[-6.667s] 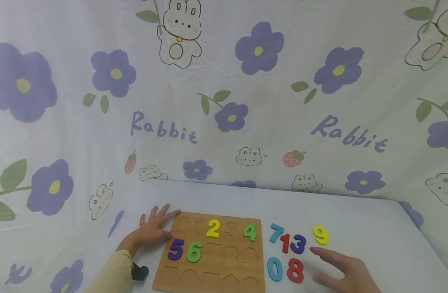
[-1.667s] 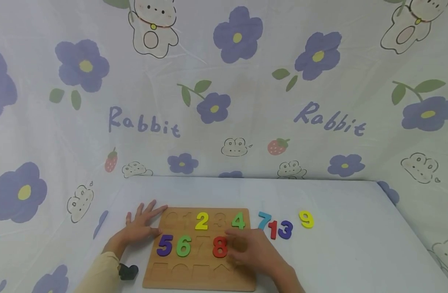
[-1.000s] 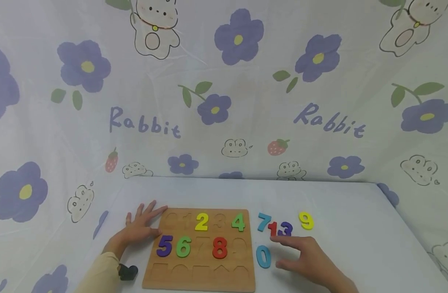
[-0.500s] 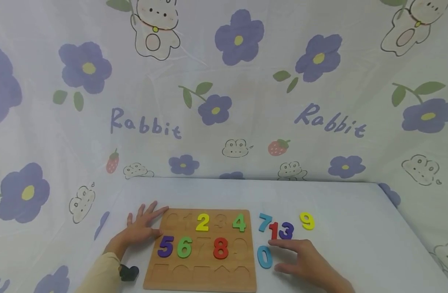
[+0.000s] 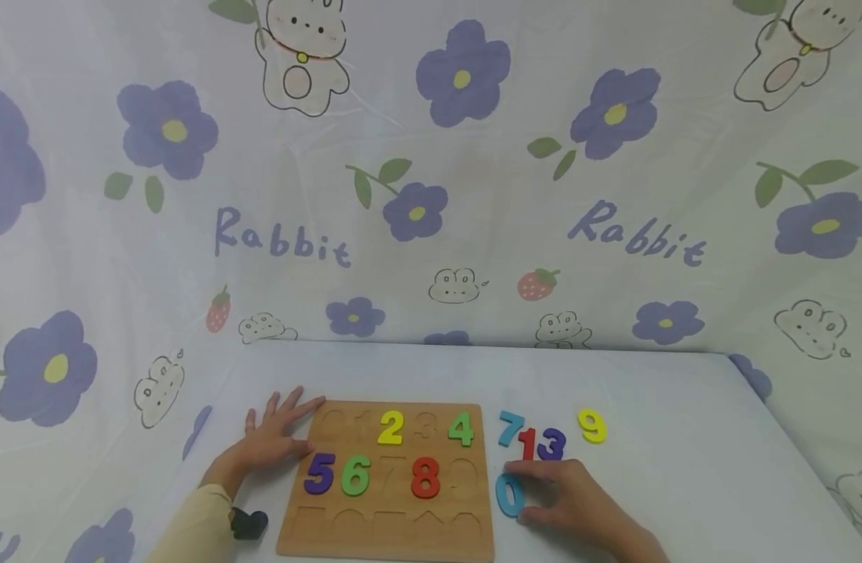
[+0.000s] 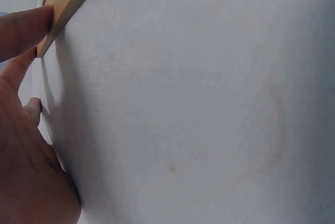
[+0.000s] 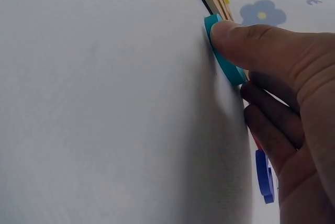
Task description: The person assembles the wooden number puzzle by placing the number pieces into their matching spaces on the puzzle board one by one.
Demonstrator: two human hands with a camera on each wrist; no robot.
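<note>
Right hand: here it is, the person's bare right hand (image 5: 572, 500), thumb and index finger pinching the light-blue figure 0 (image 5: 501, 497).
The 0: just beyond the right edge of the tan wooden number board (image 5: 385, 546), over the white table (image 5: 684, 438); whether it is lifted, I can't tell.
Left hand: fingers spread wide, the bare left hand (image 5: 272, 438) touches the board's left edge, a cream sleeve (image 5: 199, 524) behind it.
Top row: yellow 2 (image 5: 392, 430) and green 4 (image 5: 463, 435), with a carved 3 readable between them.
Second row: purple 5 (image 5: 321, 474), green 6 (image 5: 347, 474), red 8 (image 5: 425, 477).
Loose numbers: blue 7 (image 5: 515, 430), red 1 (image 5: 528, 446) and purple 3 (image 5: 554, 444) bunched close, yellow 9 (image 5: 601, 426) a little apart.
Writing behind: "Rabbit", twice, in purple on the white flower-and-rabbit cloth (image 5: 515, 227).
Near the left wrist: a black heart-shaped piece (image 5: 249, 524).
</note>
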